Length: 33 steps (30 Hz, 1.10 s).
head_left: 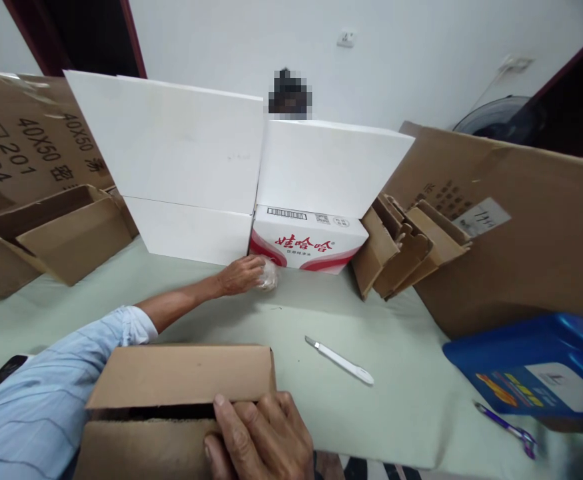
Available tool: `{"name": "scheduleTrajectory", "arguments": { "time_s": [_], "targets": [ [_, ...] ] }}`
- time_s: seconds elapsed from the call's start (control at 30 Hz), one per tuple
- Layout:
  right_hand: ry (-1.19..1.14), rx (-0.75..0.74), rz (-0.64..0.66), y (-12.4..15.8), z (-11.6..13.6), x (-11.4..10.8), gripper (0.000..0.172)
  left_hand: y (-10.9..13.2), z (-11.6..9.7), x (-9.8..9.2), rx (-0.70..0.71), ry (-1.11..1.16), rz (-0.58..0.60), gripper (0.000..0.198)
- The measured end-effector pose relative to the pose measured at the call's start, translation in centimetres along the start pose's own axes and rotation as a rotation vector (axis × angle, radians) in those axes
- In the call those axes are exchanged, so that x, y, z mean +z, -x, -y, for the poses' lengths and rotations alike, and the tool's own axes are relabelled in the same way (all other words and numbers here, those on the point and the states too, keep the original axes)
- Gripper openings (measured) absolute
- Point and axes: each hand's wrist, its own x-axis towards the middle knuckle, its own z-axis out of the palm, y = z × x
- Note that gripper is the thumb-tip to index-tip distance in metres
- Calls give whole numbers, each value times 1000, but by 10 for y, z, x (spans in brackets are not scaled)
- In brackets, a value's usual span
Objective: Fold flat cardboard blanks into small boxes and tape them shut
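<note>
My left hand [241, 274] reaches out across the table, its fingers closed on a clear, shiny, roundish plastic bundle [270, 275]. Whether that is a roll of tape or crumpled film I cannot tell. It lies just in front of a white carton with red print [311, 243]. Close to me, a brown cardboard box [186, 375] has its top flaps almost together, with a dark gap between them. My right hand [266, 437] grips this box at its right end, fingers on the far flap and thumb on the near one.
A white-handled knife [338, 360] lies on the pale green tablecloth [371, 427]. Tall white panels [181, 147] stand behind. Opened cardboard boxes [71, 233] lean at left, folded cardboard [396, 253] at right. A blue jug [531, 367] and a purple tool [508, 427] are at far right.
</note>
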Motion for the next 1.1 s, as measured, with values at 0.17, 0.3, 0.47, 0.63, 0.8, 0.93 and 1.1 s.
{"name": "scheduleTrajectory", "arguments": {
  "time_s": [0.17, 0.3, 0.47, 0.63, 0.8, 0.93, 1.1],
  "targets": [
    [-18, 9, -1, -3, 2, 0, 19, -1, 13, 10, -101, 85, -105, 20],
    [-24, 5, 44, -5, 0, -7, 20, -2, 17, 15, -132, 152, -108, 34],
    [-83, 19, 203, -10, -3, -20, 27, -11, 7, -3, -168, 265, -40, 32],
    [-83, 56, 208, -12, -3, -19, 25, -15, -12, -88, -204, 419, 49, 28],
    [-71, 68, 191, -15, -8, -14, 22, 39, -81, -217, -285, 477, -81, 24],
    [-64, 53, 231, -23, -20, -14, 22, 121, -167, -254, -428, 462, -297, 9],
    [-87, -11, 231, -29, -32, -16, 25, 186, -213, -221, -577, 500, -156, 22]
  ]
}}
